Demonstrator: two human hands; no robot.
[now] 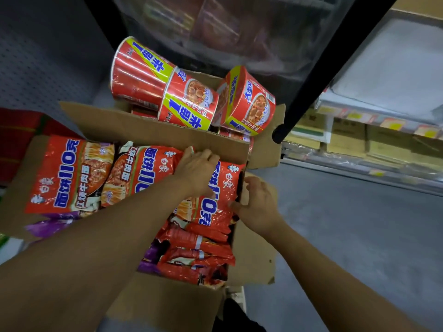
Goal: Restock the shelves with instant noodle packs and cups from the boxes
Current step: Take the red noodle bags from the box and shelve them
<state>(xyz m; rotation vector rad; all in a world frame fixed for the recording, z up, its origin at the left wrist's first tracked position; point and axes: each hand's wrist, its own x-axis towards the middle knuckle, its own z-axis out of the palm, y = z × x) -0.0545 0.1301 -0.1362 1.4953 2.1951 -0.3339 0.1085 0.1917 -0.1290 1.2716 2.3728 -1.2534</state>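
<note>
You are working at the near cardboard box (148,305) in the lower middle of the frame, which is holding many red noodle packs (191,255); two more are lying flat on its left flap. Your left hand (197,170) is lying across the top pack (217,200) with its fingers bent over the far edge, seemingly gripping it. Your right hand (257,207) is touching the pack's right side at the box wall, thumb on the wrapper and fingers spread loosely, not closed round it. Above centre, three noodle cups (189,104) are sitting tilted on the far box (266,149). Judging by both boxes looking full, you are early on, with most stock left to shelve. The shelves (374,116) at the right of the frame are well apart from your hands. A dark upright post (311,75) is crossing the upper right, ending just beside the far box's flap; the grey floor (347,224) to the right is giving you open room.
</note>
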